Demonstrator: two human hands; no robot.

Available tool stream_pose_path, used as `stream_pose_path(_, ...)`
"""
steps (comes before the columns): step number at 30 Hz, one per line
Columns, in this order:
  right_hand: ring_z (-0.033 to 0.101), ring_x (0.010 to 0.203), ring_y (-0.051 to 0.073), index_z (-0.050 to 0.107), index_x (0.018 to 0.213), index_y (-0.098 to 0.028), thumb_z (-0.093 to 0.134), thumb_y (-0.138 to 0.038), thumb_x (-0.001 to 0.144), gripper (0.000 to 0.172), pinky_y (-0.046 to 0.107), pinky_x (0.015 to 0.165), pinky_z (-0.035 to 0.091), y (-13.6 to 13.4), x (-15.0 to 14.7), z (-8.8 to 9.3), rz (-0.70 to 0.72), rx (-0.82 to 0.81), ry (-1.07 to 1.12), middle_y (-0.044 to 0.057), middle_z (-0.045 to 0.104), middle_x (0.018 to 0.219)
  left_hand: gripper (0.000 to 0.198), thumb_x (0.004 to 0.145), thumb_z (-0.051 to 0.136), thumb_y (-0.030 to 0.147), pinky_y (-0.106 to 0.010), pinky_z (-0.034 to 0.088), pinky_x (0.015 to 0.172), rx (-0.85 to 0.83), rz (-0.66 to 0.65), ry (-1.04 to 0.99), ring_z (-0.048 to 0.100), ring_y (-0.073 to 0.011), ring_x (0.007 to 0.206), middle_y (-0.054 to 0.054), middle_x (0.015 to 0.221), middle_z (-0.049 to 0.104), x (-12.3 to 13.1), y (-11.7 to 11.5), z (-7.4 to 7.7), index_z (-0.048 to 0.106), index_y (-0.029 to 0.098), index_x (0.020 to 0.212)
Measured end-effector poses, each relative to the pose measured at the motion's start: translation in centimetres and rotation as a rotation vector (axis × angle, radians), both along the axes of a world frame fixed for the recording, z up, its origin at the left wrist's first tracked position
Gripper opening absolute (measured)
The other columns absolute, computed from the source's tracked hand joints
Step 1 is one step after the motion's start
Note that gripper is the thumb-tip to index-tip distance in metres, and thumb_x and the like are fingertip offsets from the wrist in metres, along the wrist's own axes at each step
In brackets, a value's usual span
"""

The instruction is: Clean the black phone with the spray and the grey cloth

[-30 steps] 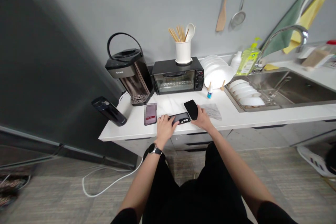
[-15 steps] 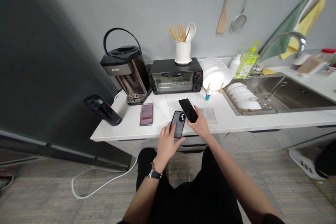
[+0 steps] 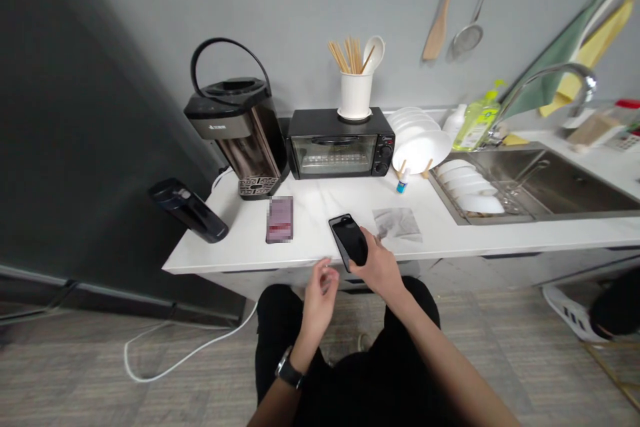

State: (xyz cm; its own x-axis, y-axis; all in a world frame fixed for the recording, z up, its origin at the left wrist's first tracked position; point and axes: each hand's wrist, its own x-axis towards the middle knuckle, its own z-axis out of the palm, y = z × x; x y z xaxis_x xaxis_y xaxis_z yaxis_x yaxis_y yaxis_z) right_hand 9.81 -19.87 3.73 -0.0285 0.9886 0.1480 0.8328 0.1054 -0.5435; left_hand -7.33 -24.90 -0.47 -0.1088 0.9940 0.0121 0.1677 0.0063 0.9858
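A black smartphone point(image 3: 351, 241) is in my right hand point(image 3: 381, 268), its thumb and fingers gripping the sides. Beneath the phone, a dark phone case point(image 3: 337, 235) shows as a rim along the left edge; how far the phone sits inside it I cannot tell. The pair is over the counter's front edge. My left hand point(image 3: 321, 295) is apart from them, to the lower left, with loosely bent fingers and nothing visible in it. On the counter right of the phone lies a thin, clear-grey sheet point(image 3: 399, 224). To the left lies a flat purple, partly pixelated item point(image 3: 280, 220).
A hot-water dispenser point(image 3: 243, 140), a toaster oven point(image 3: 340, 145) and plates in a rack point(image 3: 423, 150) stand behind. A small blue-and-white bottle point(image 3: 403, 181) is before the plates. A dark flask point(image 3: 189, 210) is at the left, the sink point(image 3: 575, 180) at the right.
My right hand has brought the phone down and left over the case. My left hand has let go of the case and drawn back toward me.
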Motion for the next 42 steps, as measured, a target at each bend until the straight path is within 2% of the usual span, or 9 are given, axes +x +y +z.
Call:
stream_pose_path(5,0.072,0.121,0.034,0.039,0.159,-0.015,0.072,-0.035,0.087,0.082,0.041,0.097,0.059,-0.3,-1.2,-0.5,0.006,-0.051,-0.08,0.018,0.062,0.149,0.024,0.09,0.069,0.047,-0.047,0.062,0.102,-0.311,-0.104,-0.443,0.08,-0.0279,0.102,0.005,0.106,0.083,1.6,-0.1,-1.7,0.074,0.045,0.114)
stream_pose_path(9,0.06,0.141,0.034,0.043,0.158,-0.014,0.062,-0.047,0.099,0.07,0.042,0.107,0.055,-0.6,-1.2,-1.2,-0.002,-0.069,-0.112,0.02,0.048,0.163,0.025,0.087,0.076,0.044,-0.046,0.06,0.108,-0.341,-0.079,-0.641,0.077,-0.029,0.115,0.004,0.112,0.082,3.5,0.4,-2.1,0.076,0.038,0.111)
stream_pose_path(11,0.057,0.143,0.033,0.048,0.155,-0.013,0.051,-0.05,0.105,0.063,0.043,0.11,0.055,-0.7,-1.0,-1.2,-0.001,-0.056,-0.087,0.019,0.05,0.162,0.023,0.089,0.074,0.046,-0.044,0.059,0.11,-0.286,-0.113,-0.591,0.075,-0.0266,0.12,0.007,0.113,0.082,3.9,0.6,-2.1,0.075,0.042,0.112)
stream_pose_path(14,0.06,0.141,0.032,0.056,0.149,-0.015,0.045,-0.05,0.107,0.055,0.045,0.11,0.055,-0.6,-0.4,-1.1,0.017,-0.01,-0.02,0.018,0.058,0.155,0.025,0.097,0.064,0.051,-0.046,0.062,0.104,-0.222,-0.125,-0.316,0.077,-0.0245,0.115,0.008,0.107,0.083,4.0,0.9,-2.1,0.073,0.047,0.121)
stream_pose_path(18,0.074,0.119,0.032,0.061,0.14,-0.024,0.05,-0.049,0.104,0.046,0.045,0.1,0.057,-0.5,1.2,-1.1,0.01,-0.016,0.171,0.012,0.075,0.133,0.039,0.104,0.052,0.054,-0.051,0.067,0.091,-0.184,-0.177,-0.046,0.079,-0.0271,0.107,0.005,0.115,0.082,3.4,0.9,-2.1,0.061,0.051,0.142)
stream_pose_path(24,0.075,0.078,0.027,0.068,0.124,-0.026,0.061,-0.057,0.095,0.043,0.039,0.074,0.054,-2.4,4.5,-2.1,-0.091,-0.109,0.419,0.005,0.08,0.098,0.051,0.103,0.044,0.06,-0.055,0.066,0.093,-0.241,-0.186,-0.058,0.079,-0.032,0.106,0.004,0.118,0.081,2.0,-0.2,-1.8,0.052,0.05,0.152)
stream_pose_path(29,0.07,0.067,0.026,0.073,0.087,-0.026,0.054,-0.068,0.096,0.047,0.036,0.068,0.051,-5.0,4.7,-3.7,0.049,-0.301,0.652,0.002,0.071,0.069,0.055,0.104,0.03,0.065,-0.052,0.067,0.088,-0.268,-0.256,0.069,0.08,-0.0304,0.105,0.003,0.116,0.082,1.9,-1.5,-1.4,0.052,0.05,0.152)
stream_pose_path(34,0.067,0.066,0.023,0.065,0.072,-0.026,0.061,-0.069,0.091,0.047,0.033,0.063,0.048,-6.3,3.8,-4.9,0.13,-0.422,0.838,0.0,0.067,0.066,0.056,0.1,0.033,0.07,-0.053,0.065,0.09,-0.323,-0.274,0.003,0.08,-0.0315,0.104,0.003,0.116,0.082,2.0,-2.4,-0.8,0.057,0.05,0.147)
stream_pose_path(42,0.058,0.059,0.019,0.056,0.06,-0.027,0.072,-0.068,0.083,0.049,0.033,0.063,0.048,-7.3,3.4,-5.6,0.072,-0.472,0.976,-0.002,0.06,0.059,0.057,0.096,0.038,0.076,-0.048,0.065,0.092,-0.352,-0.295,-0.07,0.08,-0.0295,0.103,0.004,0.12,0.08,1.7,-3.1,-0.5,0.062,0.049,0.14)
